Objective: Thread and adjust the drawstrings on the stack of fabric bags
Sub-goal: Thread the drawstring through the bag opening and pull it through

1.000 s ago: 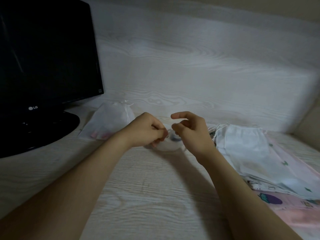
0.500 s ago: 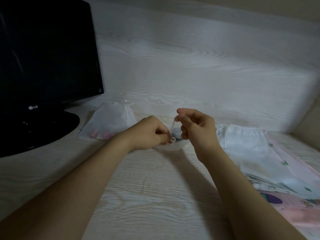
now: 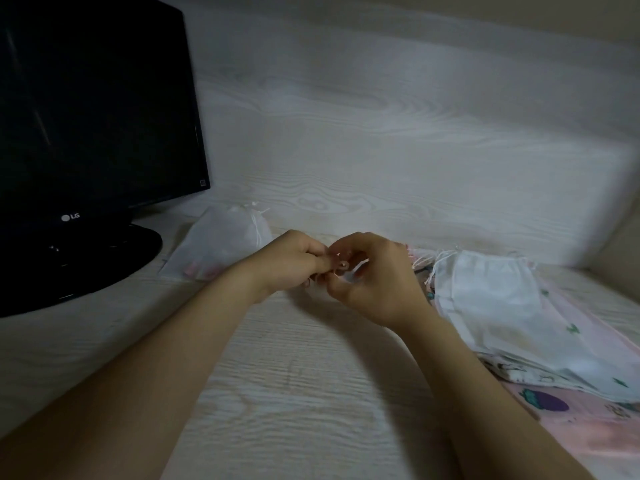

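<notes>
Left hand (image 3: 294,263) and right hand (image 3: 372,277) meet fingertip to fingertip, pinching something small; the drawstring itself is unclear. The stacked fabric bags (image 3: 491,299) look light and limp, likely best gripped at the corded hem.

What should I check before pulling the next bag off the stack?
1. Left hand free: not ok, pinched against the right.
2. Right hand free: not ok, fingers curled on something small.
3. What they hold: cannot tell, hidden between fingers.
4. Stack of bags reachable: ok, beside the right forearm.
5. White pouch clear of work: ok, by the monitor.
6. Desk space in front: ok.
</notes>
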`<state>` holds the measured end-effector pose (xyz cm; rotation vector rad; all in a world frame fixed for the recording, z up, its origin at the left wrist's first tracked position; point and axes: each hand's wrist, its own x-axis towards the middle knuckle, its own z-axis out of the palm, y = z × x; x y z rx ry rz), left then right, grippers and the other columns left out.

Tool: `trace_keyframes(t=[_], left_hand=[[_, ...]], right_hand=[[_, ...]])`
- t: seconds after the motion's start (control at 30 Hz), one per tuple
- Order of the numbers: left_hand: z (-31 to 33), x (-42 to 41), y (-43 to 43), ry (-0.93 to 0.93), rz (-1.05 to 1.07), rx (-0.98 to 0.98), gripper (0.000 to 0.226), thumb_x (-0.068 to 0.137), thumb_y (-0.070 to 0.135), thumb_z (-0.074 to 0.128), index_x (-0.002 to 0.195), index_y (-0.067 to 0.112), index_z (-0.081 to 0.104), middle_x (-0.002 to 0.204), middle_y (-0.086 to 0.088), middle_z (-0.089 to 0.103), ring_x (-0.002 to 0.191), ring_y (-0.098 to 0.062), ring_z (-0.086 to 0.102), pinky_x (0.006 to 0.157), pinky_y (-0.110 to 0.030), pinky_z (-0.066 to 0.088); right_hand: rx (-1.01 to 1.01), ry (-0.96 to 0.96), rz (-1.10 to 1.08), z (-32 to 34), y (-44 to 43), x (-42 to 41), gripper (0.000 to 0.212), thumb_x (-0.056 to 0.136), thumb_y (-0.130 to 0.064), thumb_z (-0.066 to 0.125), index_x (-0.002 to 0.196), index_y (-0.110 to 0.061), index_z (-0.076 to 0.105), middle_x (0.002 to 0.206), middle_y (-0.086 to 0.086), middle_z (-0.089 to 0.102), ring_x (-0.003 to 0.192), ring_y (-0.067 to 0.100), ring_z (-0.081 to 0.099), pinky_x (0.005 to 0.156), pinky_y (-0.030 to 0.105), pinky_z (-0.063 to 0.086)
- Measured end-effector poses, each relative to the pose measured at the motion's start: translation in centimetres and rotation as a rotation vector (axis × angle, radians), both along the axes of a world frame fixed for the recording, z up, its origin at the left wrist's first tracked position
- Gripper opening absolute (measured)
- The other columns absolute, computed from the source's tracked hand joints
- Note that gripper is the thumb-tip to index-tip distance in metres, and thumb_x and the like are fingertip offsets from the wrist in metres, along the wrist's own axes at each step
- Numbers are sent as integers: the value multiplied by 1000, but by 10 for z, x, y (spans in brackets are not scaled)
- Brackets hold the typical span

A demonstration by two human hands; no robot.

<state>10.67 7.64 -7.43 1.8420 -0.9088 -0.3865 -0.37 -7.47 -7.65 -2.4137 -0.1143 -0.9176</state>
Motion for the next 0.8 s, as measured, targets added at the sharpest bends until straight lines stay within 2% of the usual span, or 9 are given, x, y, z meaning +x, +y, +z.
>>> trace_keyframes(t=[0.1, 0.2, 0.27, 0.4, 0.57, 0.67, 0.73, 0.8], left_hand=[[0, 1, 0, 26, 4, 2, 22, 101, 37, 71, 94, 22, 85, 94, -12, 76, 84, -14, 60, 78, -36, 45], [-1, 0, -1, 53, 22, 5, 21, 100, 38, 72, 88, 27, 85, 84, -1, 68, 86, -18, 56, 77, -39, 42], [-1, 0, -2, 72, 30, 1, 21, 100, 33, 71, 86, 25, 85, 82, 1, 66, 85, -18, 55, 77, -37, 42], [2, -2, -3, 149, 6, -40, 21, 101, 18, 69, 88, 11, 84, 77, -2, 69, 71, -8, 58, 66, -25, 43], [4, -4, -5, 267, 3, -56, 20, 93, -2, 63, 102, -15, 75, 82, -13, 63, 72, -11, 57, 64, -27, 40], [6, -7, -8, 393, 13, -105, 13, 86, -10, 63, 93, -13, 73, 82, -15, 61, 72, -14, 56, 63, -28, 39], [5, -6, -9, 435, 28, -142, 16, 82, -13, 63, 97, -13, 71, 89, -18, 63, 74, -15, 58, 61, -27, 40], [2, -3, -8, 394, 46, -160, 27, 80, -17, 67, 107, -19, 68, 100, -19, 66, 86, -17, 63, 66, -30, 47]], right_hand=[[-75, -26, -32, -1, -2, 4, 29, 73, -30, 92, 97, -22, 78, 82, -8, 73, 72, 9, 68, 68, 35, 59], [-173, -68, -49, 0, -5, 5, 20, 76, -27, 91, 91, -21, 81, 78, -2, 72, 69, 14, 66, 67, 39, 55], [-219, -82, -57, 0, -5, 5, 16, 77, -23, 89, 91, -21, 82, 76, 0, 71, 68, 15, 64, 66, 36, 53], [-277, -97, -64, -1, -5, 8, 12, 80, -14, 85, 90, -21, 83, 75, 1, 70, 68, 16, 63, 63, 31, 49], [-340, -66, -38, -5, -11, 11, 12, 87, -7, 76, 86, -17, 82, 73, 2, 71, 72, 20, 63, 64, 37, 49], [-374, -52, -41, -6, -12, 13, 13, 90, -7, 72, 89, -15, 82, 75, 5, 73, 74, 24, 63, 65, 41, 51], [-382, -21, -63, -8, -13, 15, 15, 92, -9, 68, 91, -15, 82, 80, 5, 75, 78, 26, 64, 68, 41, 52], [-379, 26, -101, -9, -13, 15, 16, 90, -11, 65, 91, -14, 80, 82, 6, 75, 80, 25, 64, 70, 42, 52]])
